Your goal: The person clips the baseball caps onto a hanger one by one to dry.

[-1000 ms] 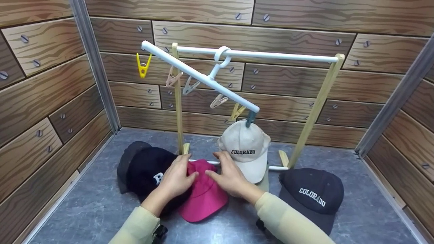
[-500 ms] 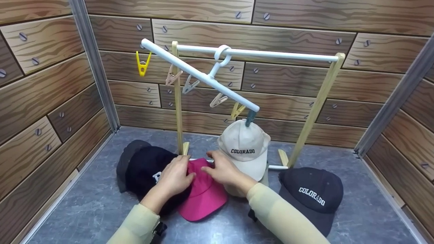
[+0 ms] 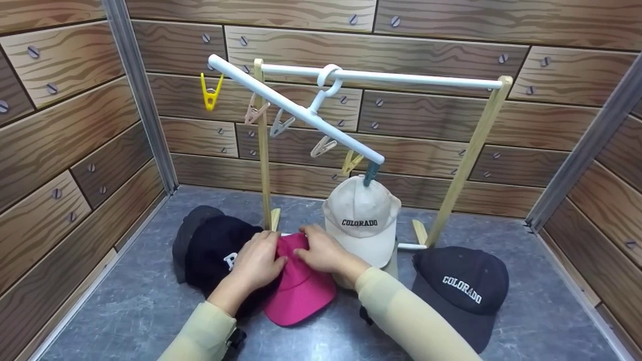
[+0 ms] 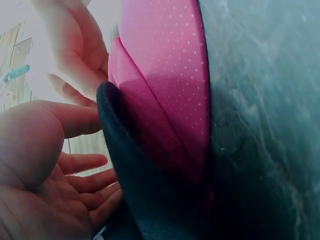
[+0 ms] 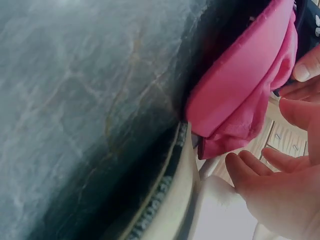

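A pink cap (image 3: 307,301) lies on the grey table, brim toward me, between both hands. My left hand (image 3: 257,258) is at its left side, over a black cap (image 3: 215,245) with a white letter; in the left wrist view the fingers (image 4: 90,182) are loosely extended behind the black brim. My right hand (image 3: 323,250) is beside the pink cap's crown. In the right wrist view its fingers (image 5: 267,162) look extended, apart from the cap (image 5: 237,85). A white COLORADO cap (image 3: 358,205) hangs by a dark teal clip (image 3: 371,173) just right of that hand.
A tilted white hanger (image 3: 296,108) with several clips hooks over the rack's white rail (image 3: 401,77). Wooden posts (image 3: 469,165) support it. A dark COLORADO cap (image 3: 464,281) lies right. A beige cap (image 3: 393,265) is partly hidden under the white one. Wood-patterned walls surround the table.
My right hand has moved left, away from the white cap and closer to the pink cap's crown. The left hand stays nearly in place.
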`<state>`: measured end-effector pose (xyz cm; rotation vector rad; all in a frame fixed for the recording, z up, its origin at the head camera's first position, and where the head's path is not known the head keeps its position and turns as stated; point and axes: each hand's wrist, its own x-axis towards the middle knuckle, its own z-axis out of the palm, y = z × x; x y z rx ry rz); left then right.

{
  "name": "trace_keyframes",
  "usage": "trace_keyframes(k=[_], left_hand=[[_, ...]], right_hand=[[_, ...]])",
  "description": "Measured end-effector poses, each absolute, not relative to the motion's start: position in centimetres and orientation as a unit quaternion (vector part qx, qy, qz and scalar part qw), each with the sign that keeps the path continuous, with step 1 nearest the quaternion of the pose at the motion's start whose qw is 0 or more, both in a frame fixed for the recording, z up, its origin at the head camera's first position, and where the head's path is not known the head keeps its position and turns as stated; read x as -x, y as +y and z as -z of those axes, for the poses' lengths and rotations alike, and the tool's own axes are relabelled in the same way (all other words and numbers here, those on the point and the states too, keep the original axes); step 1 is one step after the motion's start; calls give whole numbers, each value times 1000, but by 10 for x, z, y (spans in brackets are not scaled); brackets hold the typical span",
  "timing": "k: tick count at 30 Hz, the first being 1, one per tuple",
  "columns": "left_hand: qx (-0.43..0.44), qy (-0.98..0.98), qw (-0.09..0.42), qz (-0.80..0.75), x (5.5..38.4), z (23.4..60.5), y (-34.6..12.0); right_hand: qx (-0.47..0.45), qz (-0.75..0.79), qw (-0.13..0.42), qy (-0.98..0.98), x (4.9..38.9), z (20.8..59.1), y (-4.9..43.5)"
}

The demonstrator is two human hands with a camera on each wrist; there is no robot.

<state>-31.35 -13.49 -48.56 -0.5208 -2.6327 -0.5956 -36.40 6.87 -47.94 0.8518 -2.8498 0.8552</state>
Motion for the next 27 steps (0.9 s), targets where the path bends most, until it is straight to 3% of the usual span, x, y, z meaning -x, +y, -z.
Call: trace_keyframes(k=[27], left_hand=[[190, -939, 194, 212, 313, 490, -135]], right_hand=[[-283, -208, 81, -933, 359, 489, 61]])
